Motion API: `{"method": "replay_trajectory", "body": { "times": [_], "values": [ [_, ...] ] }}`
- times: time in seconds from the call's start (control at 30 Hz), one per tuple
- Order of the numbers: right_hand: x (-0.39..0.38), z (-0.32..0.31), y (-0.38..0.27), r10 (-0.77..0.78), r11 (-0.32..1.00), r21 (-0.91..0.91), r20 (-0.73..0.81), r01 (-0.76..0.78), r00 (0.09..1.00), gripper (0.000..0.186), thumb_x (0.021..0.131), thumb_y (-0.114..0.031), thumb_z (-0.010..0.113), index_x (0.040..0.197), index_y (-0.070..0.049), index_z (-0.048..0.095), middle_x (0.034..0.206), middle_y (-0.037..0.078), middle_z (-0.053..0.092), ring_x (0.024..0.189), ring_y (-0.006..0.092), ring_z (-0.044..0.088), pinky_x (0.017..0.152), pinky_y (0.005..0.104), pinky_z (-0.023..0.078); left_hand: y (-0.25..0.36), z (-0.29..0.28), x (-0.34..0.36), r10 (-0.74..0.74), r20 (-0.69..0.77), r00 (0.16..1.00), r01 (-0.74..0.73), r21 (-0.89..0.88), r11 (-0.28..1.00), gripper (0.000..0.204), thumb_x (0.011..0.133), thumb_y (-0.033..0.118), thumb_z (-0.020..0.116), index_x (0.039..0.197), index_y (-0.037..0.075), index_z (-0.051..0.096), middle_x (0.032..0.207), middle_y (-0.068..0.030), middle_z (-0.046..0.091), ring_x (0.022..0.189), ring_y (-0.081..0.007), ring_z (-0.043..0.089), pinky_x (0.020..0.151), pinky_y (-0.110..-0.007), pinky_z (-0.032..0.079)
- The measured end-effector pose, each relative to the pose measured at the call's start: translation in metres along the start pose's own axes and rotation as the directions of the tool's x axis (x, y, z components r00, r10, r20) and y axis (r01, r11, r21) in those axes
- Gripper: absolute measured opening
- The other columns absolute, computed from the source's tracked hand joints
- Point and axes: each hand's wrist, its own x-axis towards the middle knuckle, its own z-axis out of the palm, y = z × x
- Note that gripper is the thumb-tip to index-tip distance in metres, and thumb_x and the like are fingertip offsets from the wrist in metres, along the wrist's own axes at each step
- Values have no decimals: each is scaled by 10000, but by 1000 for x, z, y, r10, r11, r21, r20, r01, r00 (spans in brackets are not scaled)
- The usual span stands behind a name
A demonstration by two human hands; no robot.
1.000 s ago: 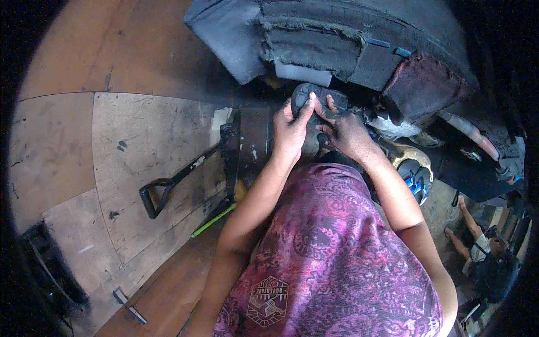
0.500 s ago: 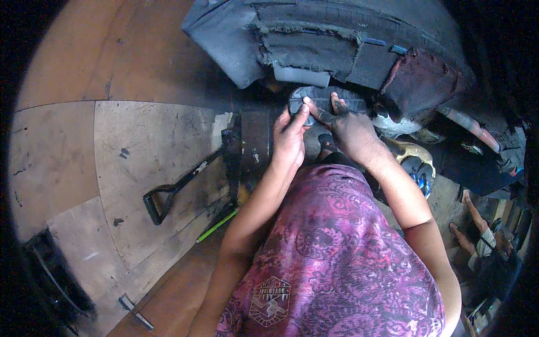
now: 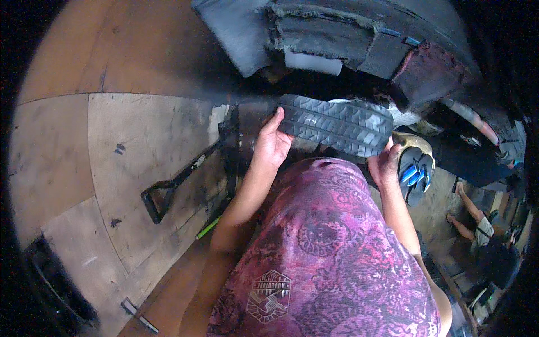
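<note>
A: Where are you holding the black treaded piece (image 3: 337, 124)?

B: You're holding it crosswise beyond the hem of your patterned purple shirt (image 3: 331, 241), with the tread facing the camera; its underside is staying out of sight.

A: How is your left hand (image 3: 272, 143) gripping?

B: It's half curling around the left end, thumb resting by the edge. The other fingers are mostly disappearing behind the piece, so I can't tell how far they're reaching.

A: And your right hand (image 3: 386, 161)?

B: It's closing around the near right corner. Shadow and the piece are hiding some fingers, so I can't tell how tightly you're pressing.

A: What's showing around you?

B: Black flip-flops (image 3: 416, 173) with blue straps are showing just right of that hand. Frayed dark cloth (image 3: 323, 35) is spreading beyond the piece, with deep shadow swallowing the gap between. Left of you, a black handle (image 3: 159, 203) is running into darkness. Your left forearm is covering part of a green stick (image 3: 208, 228). Another person (image 3: 487, 238) is blurring toward the dark right rim.
</note>
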Motion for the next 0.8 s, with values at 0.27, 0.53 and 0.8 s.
{"method": "replay_trajectory", "body": {
  "times": [0.27, 0.53, 0.8],
  "values": [
    [-11, 27, 4, 3, 945, -322, -167, -57, 986, 695, 746, -284, 751, 1313, -51, 424, 1224, 103, 558, 1100, 246, 555, 949, 404, 445, 8, 8, 31, -151, 10, 989, 150, 55, 987, 267, 895, 266, 611, 1056, 54, 607, 1070, -82, 641, 1013, -233, 586, 960, -387, 408],
    [6, 79, -2, -184, 839, -540, -168, 65, 969, 434, 748, -255, 778, 1072, -21, 607, 993, 48, 662, 878, 161, 621, 797, 299, 494, 17, 9, 64, -189, 33, 981, 188, 39, 981, 291, 904, 269, 593, 1076, 35, 601, 1080, -102, 637, 1017, -247, 588, 934, -407, 431],
    [23, 122, -6, -154, 745, -666, -215, -30, 965, 375, 761, -240, 768, 1033, -13, 646, 948, 63, 688, 850, 134, 633, 774, 294, 505, 16, 3, 107, -198, 53, 979, 195, 56, 979, 315, 931, 280, 482, 1153, 77, 577, 1160, -106, 616, 1075, -286, 569, 970, -444, 410]
  ]
}}
